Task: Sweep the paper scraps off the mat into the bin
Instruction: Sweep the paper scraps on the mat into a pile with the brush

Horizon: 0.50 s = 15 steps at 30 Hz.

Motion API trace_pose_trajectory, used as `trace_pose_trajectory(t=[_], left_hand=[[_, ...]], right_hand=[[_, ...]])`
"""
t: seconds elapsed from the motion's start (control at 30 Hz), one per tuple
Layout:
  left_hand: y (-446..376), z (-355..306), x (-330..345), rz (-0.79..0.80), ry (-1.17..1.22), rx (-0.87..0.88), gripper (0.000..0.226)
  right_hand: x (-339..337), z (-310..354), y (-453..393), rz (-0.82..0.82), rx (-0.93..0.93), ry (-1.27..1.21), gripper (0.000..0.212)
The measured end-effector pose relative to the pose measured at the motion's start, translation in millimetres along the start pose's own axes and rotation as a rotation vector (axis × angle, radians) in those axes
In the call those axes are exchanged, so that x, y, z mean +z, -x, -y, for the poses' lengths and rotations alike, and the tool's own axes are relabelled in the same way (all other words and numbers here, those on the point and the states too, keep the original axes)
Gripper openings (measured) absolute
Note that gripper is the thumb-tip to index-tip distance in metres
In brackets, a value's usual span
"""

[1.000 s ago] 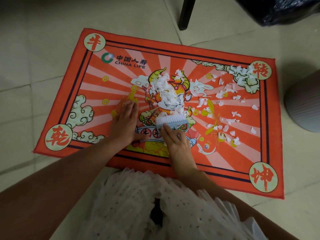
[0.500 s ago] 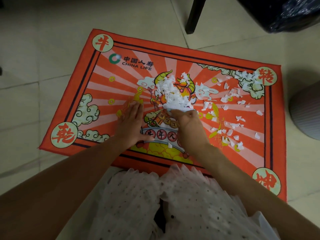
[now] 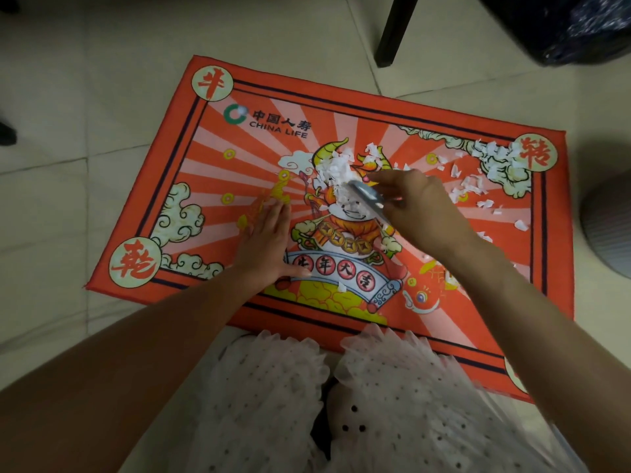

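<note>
Head view looks down past a white dotted skirt (image 3: 358, 404): left hand (image 3: 264, 244) lies flat, fingers straight, on the orange mat (image 3: 191, 158); right hand (image 3: 420, 209) grips a small brush (image 3: 367, 196) against a heap of paper scraps (image 3: 336, 174); more scraps (image 3: 491, 158) lie scattered toward the far right corner.

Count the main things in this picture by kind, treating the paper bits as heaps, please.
Mat: 1
Brush: 1
Hands: 2, left hand, right hand
Paper heaps: 2, middle heap, corner heap
Ribbed bin: 1
Total: 7
</note>
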State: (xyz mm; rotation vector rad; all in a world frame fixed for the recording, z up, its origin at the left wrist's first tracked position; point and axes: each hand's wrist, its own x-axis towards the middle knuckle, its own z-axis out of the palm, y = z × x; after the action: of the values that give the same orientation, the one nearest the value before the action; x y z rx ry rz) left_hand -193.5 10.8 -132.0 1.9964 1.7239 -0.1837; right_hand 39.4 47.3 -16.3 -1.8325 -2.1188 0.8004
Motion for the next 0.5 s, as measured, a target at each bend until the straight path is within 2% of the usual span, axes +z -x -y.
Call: trace_pose_trajectory(t=[0.27,0.5], left_hand=[[0.2,0.1,-0.1,-0.005,0.002,-0.004,0.131],[-1.4,1.6,1.0,-0.003,0.01,-0.001,0.131]], right_hand=[[-14.3,20.1,-24.7,0.173,-0.094,-0.04,0.046],[6.2,38.0,-65.5,0.371,-0.145,0.0,0.034]])
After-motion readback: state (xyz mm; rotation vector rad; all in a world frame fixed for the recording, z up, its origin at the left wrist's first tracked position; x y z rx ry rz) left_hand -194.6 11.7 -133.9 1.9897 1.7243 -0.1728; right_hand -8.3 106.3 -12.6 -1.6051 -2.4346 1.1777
